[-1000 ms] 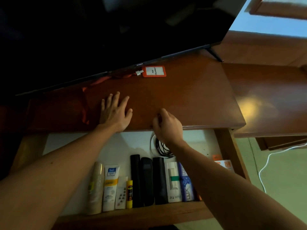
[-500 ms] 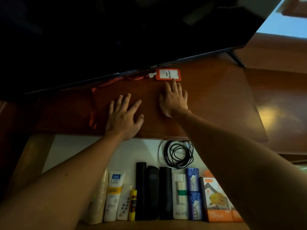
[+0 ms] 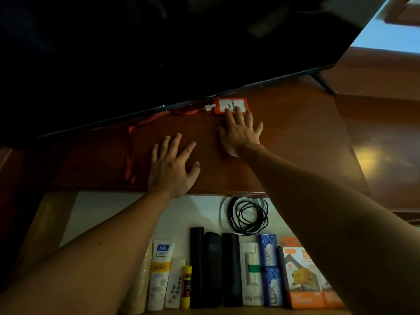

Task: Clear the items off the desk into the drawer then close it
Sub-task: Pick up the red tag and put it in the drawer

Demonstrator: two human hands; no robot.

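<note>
Reaching across the brown wooden desk (image 3: pixel 295 142), the right hand (image 3: pixel 241 135) lies flat with fingers spread, its fingertips (image 3: pixel 228 111) resting on the lower edge of the orange badge holder (image 3: pixel 229 104), which sits at the back of the desk just under the bottom edge of the dark TV screen (image 3: pixel 159 53). No grip closed on the badge: fingers straight, nothing pinched. Orange lanyard (image 3: pixel 130 153) trails left from the badge along the TV edge, then loops down toward the desk front. Left hand (image 3: pixel 172 164) pressed palm-down on the desk near its front edge, fingers spread, just right of the lanyard loop. Below, the drawer (image 3: pixel 102 212) stands open; inside, a coiled black cable (image 3: pixel 247 214), a white Safi tube (image 3: pixel 160 273), a yellow glue stick (image 3: pixel 186 285), 3 black cases (image 3: pixel 212 269), white and blue packets, an orange box (image 3: pixel 304 278) in a row.
</note>
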